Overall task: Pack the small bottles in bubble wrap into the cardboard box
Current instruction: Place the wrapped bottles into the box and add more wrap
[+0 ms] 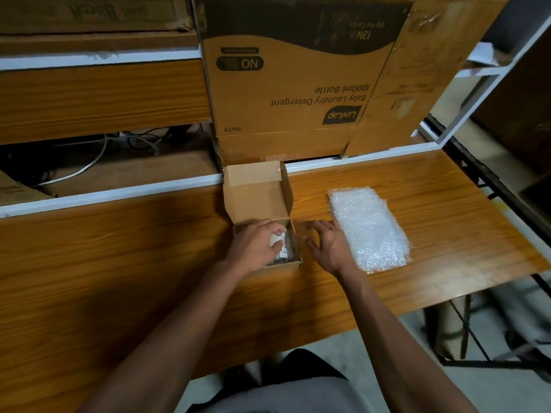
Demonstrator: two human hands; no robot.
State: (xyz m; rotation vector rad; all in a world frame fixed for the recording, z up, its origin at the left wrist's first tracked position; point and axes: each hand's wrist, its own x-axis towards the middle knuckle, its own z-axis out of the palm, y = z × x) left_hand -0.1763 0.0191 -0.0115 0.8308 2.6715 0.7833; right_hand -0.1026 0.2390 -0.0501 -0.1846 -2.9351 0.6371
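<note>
Wood-grain table (119, 278) runs across our view w/ a white rail at its back edge, and behind that sits a big LuvLap carton (298, 84), print upside down, plus more cartons on the shelf at upper left. We see loose cables (98, 156) in the gap under that shelf. Our small cardboard box (259, 198) stands on the table just in front of the rail, lid flap up. Our left hand (256, 248) is down inside it, fingers curled round a wrapped bottle (278, 238); something white shows at the fingertips, prob. a cap or label, too blurred to say. More wrapped items lie in the box beside it. Our right hand (328, 245) hovers just right of the box, fingers spread & relaxed, holding nothing. A stack of bubble wrap (369, 228) lies flat on the table, right next to that hand
</note>
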